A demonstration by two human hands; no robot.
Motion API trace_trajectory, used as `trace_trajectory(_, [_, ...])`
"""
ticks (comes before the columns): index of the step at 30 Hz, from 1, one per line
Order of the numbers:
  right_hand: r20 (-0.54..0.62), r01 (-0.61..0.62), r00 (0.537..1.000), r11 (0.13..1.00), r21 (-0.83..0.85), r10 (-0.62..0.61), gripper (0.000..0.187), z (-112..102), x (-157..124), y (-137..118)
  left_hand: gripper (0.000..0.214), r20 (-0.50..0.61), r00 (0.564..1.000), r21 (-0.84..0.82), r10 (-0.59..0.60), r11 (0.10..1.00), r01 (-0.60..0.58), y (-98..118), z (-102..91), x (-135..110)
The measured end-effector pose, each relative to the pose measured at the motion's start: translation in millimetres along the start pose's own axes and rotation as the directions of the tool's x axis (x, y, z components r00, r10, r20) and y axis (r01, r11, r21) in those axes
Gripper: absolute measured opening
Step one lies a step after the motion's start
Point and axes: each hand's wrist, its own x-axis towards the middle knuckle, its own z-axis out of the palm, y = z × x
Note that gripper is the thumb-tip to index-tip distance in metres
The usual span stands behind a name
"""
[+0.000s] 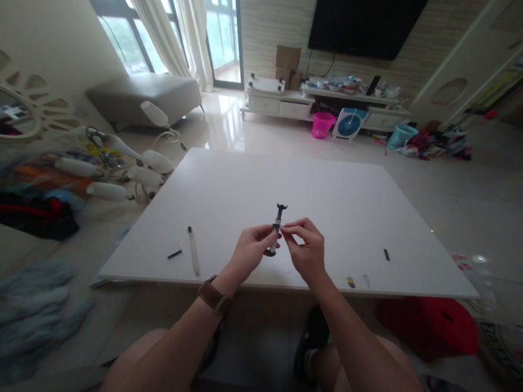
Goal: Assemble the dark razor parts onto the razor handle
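Above the near part of the white table (pixel 314 186), my left hand (pixel 252 244) holds a slim grey and black tool (pixel 277 222) with a forked dark top end. Its fingers are wrapped round the lower grey body, and the tool stands nearly upright, leaning a little right. My right hand (pixel 307 243) is at the tool's right side, with thumb and forefinger pinched together by its middle. Whatever lies between those fingertips is too small to make out. Left of my hands lie a long pale stick with a dark tip (pixel 194 251) and a small black strip (pixel 175 254).
On the table's right are a small dark green piece (pixel 386 255), a yellow and black piece (pixel 350 282) and a small clear piece (pixel 366 280). A lamp with white shades (pixel 146 176) stands by the left edge. A red object (pixel 432 327) is below the right edge.
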Motion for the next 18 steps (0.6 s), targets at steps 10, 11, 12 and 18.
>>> trace_trajectory(10, [0.004, 0.028, 1.000, 0.997, -0.073, -0.028, 0.015, -10.0, 1.1, 0.0, 0.047, 0.000, 1.000, -0.014, -0.008, 1.000, 0.008, -1.8, -0.2, 0.3])
trace_trajectory(11, [0.027, 0.029, 0.999, 0.996, -0.080, -0.027, 0.015, -9.5, 0.9, 0.2, 0.046, 0.009, 1.000, -0.008, -0.002, 1.000, 0.003, -1.6, -0.2, 0.5])
trace_trajectory(12, [0.009, 0.019, 1.000, 0.994, -0.108, -0.018, 0.015, -9.3, 1.1, 0.6, 0.045, 0.010, 1.000, -0.002, -0.001, 1.000, 0.001, -1.4, -0.2, 0.7])
trace_trajectory(18, [-0.044, 0.049, 0.997, 0.984, -0.172, -0.057, 0.015, -11.2, 1.8, 0.6, 0.045, -0.008, 1.000, -0.016, -0.017, 1.000, 0.017, -0.2, -0.2, -0.7])
